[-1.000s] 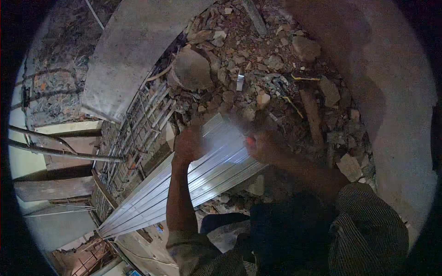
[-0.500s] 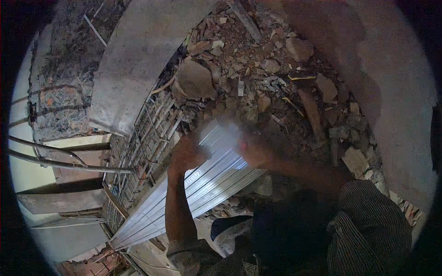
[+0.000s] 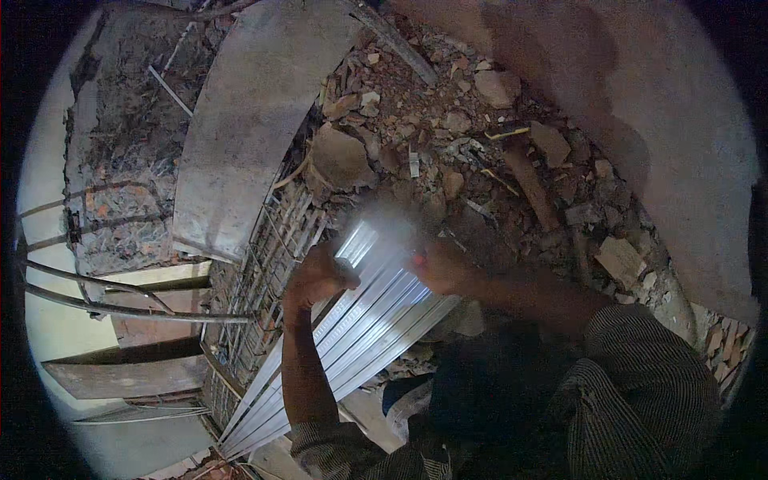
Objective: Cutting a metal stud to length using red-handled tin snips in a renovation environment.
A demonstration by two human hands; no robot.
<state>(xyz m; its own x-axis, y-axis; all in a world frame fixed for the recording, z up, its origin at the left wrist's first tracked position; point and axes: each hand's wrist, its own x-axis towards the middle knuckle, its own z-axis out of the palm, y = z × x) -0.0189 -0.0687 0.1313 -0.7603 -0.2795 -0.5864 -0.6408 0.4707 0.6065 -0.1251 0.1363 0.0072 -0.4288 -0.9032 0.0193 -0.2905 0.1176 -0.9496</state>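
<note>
A bundle of long, shiny metal profiles [image 3: 376, 328] runs from the lower left up to the middle, its top end lost in a hazy blur. My left hand [image 3: 318, 276] is closed around the outer profile on the bundle's left side, thumb toward the metal. A dark narrow gap separates this profile from the others. At the right edge of the bundle's upper end is my right hand [image 3: 446, 270], its fingers curled. A small red spot shows at its fingertips, but the blur hides what they hold.
Broken masonry rubble [image 3: 448, 120] covers the ground ahead, with a big stone slab [image 3: 340, 156] and a wooden post [image 3: 400, 44]. Steel rebar cages [image 3: 272, 248] lie left, beside a large pale panel [image 3: 240, 120]. Curved pipes [image 3: 136, 308] stick out farther left. A plain wall [image 3: 680, 160] rises right.
The outer left profile has come apart from the bundle, opening a gap beside my left hand. My right hand stays near the bundle's upper end. The whole view has shifted slightly.
</note>
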